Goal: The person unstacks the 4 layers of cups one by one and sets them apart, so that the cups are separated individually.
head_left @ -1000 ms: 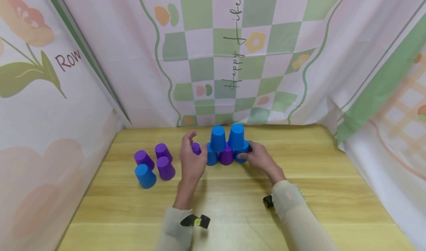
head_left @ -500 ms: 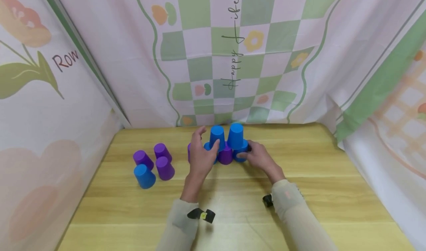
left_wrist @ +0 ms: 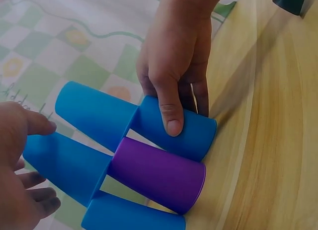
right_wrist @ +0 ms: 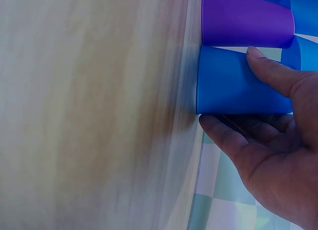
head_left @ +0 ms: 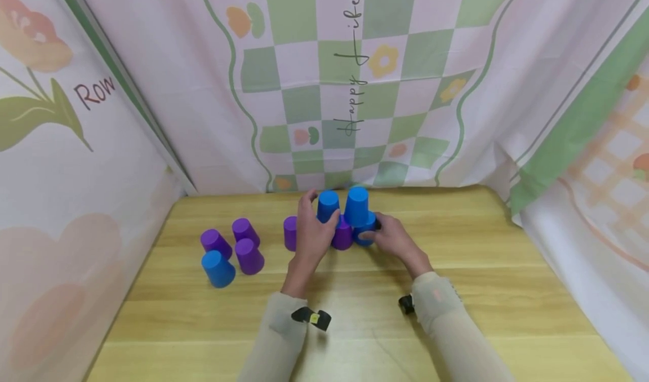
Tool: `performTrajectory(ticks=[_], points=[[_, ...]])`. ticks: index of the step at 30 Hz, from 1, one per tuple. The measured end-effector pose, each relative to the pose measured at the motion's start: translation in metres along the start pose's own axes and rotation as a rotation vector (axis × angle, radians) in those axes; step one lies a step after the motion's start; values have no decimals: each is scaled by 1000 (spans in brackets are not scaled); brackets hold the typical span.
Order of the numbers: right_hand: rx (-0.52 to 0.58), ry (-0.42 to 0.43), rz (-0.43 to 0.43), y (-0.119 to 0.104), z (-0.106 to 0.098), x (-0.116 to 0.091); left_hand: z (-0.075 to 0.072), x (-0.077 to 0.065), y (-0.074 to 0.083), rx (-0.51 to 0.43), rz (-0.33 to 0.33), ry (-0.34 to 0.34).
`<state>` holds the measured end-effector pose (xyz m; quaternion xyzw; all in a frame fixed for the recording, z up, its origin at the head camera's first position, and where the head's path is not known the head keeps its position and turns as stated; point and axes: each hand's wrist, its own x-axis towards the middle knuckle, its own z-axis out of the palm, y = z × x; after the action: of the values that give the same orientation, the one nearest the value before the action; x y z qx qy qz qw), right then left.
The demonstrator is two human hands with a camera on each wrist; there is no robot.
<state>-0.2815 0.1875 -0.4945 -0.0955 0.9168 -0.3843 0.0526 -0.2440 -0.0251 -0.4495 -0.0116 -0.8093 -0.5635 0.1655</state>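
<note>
Upside-down cups stand stacked at the table's back. The upper row has a left blue cup (head_left: 328, 203) and a right blue cup (head_left: 357, 206). Below are a purple cup (head_left: 342, 234) and a lower right blue cup (right_wrist: 238, 81); a lower left blue cup (left_wrist: 129, 215) is hidden behind my left hand in the head view. My left hand (head_left: 315, 231) is spread about the upper left cup, thumb in front and fingertips close to its side. My right hand (head_left: 398, 238) holds the lower right blue cup, thumb on its near face, fingers along its outer side.
A purple cup (head_left: 290, 234) stands just left of my left hand. Farther left is a group of upside-down cups: a blue cup (head_left: 218, 269) and several purple cups (head_left: 249, 257). A patterned curtain (head_left: 345, 89) hangs behind the wooden table (head_left: 365, 325).
My left hand has moved right, from beside the stack to around the upper left blue cup, uncovering the purple cup on its left. My right hand stays at the lower right cup.
</note>
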Motion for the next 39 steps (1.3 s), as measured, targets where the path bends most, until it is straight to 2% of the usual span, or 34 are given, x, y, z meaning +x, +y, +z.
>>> performTrajectory(ticks=[14,39], points=[[15,5,-12,0,3,0,7,2,-2,0,-30,-22],[30,-2,3,0,1,-2,7,1,-4,-4,-45,-44]])
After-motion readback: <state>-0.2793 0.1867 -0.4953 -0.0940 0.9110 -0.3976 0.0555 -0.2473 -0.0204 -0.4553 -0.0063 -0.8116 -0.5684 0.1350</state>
